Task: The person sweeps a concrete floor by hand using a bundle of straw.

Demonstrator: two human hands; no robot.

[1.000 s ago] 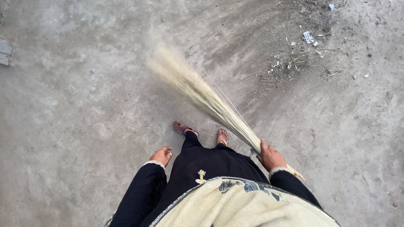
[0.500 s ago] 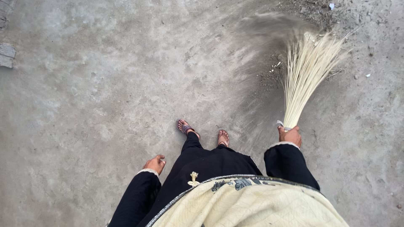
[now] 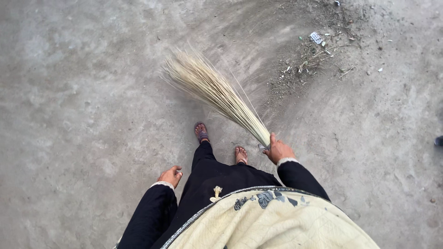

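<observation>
Down on the dusty concrete floor [image 3: 92, 92], the grass broom [image 3: 217, 94] has swung back to the left from the litter pile [image 3: 309, 60] it just brushed, so another stroke looks loaded. Right hand [image 3: 278, 151] is wrapped tight round its base; left hand [image 3: 170, 176] hangs loosely curled, holding nothing.

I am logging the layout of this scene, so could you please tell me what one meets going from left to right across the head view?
Left hand, sandalled left foot, bare-looking right foot, right hand gripping the broom, heap of swept litter.
</observation>
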